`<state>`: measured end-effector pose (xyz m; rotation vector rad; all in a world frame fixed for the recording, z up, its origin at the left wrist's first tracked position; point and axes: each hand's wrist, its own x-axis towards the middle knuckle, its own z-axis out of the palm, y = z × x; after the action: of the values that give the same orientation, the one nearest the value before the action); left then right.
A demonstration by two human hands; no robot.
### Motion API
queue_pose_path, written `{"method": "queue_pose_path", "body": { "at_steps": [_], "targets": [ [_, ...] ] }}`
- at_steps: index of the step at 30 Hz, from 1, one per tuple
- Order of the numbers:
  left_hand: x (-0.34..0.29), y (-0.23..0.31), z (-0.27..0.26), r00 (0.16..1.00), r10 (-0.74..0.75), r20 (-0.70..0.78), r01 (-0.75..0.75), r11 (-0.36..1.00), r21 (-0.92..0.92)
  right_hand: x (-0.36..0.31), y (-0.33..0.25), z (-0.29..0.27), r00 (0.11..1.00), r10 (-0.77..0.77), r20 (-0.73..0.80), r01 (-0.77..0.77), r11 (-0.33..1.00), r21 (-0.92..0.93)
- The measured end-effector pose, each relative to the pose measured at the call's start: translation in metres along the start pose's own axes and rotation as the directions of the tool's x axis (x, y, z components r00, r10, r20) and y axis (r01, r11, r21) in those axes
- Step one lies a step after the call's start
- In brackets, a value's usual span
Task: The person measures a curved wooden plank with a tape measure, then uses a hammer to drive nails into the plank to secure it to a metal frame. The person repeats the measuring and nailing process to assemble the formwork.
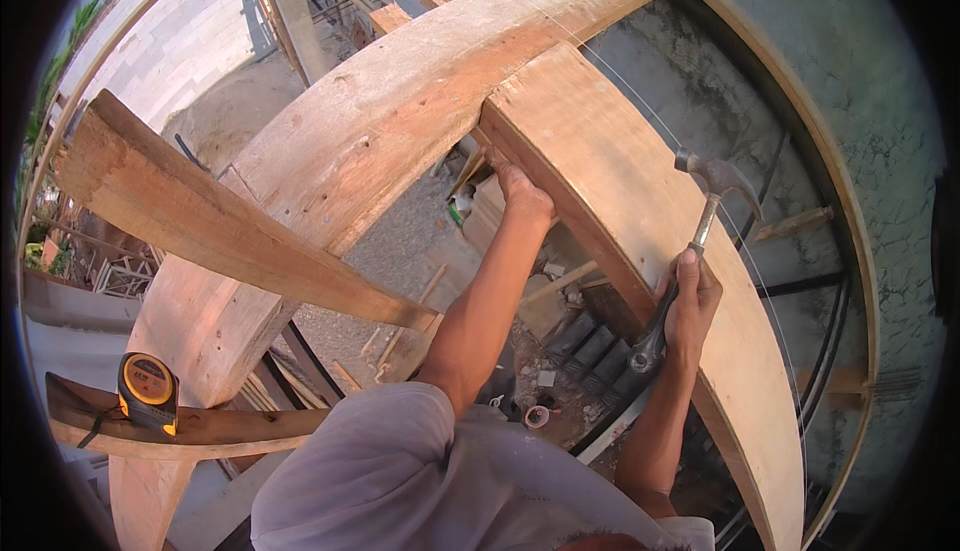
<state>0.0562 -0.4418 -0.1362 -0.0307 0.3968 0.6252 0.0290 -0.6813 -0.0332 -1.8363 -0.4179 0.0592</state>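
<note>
In my right hand point(690, 301) is a claw hammer point(711, 196), gripped by its handle with the metal head up, over the right-hand beam. My left hand point(517, 189) reaches under the joint of two timbers and touches the side of the wide wooden beam point(610, 161) near its far end; its fingers are mostly hidden. That beam butts against a long, thick timber point(380, 131) that crosses from upper right to lower left. A thin string point(640, 96) runs along the right-hand beam.
A loose plank point(210, 206) slants across the crossing timber at left. A yellow and black tape measure point(148, 391) rests on a lower board point(250, 431). Far below lie rubble, scrap wood and a small round container point(537, 416). A rough grey wall point(870, 81) stands at right.
</note>
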Motion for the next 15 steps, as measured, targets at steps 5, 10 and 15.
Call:
{"method": "queue_pose_path", "body": {
  "at_steps": [5,10,15],
  "targets": [
    [0.028,-0.003,-0.027,0.997,-0.083,-0.012,0.082,0.994,-0.068,-0.001,0.000,-0.001,1.000,0.004,0.005,-0.004,1.000,-0.008],
    [0.024,0.001,-0.027,0.987,-0.157,-0.023,0.155,0.986,-0.059,-0.003,0.002,-0.001,1.000,0.018,-0.025,-0.019,1.000,-0.022],
    [0.004,0.006,-0.012,0.986,-0.143,-0.090,0.143,0.990,-0.016,-0.003,0.006,-0.001,0.998,-0.055,-0.033,0.055,0.998,-0.008]
  ]
}}
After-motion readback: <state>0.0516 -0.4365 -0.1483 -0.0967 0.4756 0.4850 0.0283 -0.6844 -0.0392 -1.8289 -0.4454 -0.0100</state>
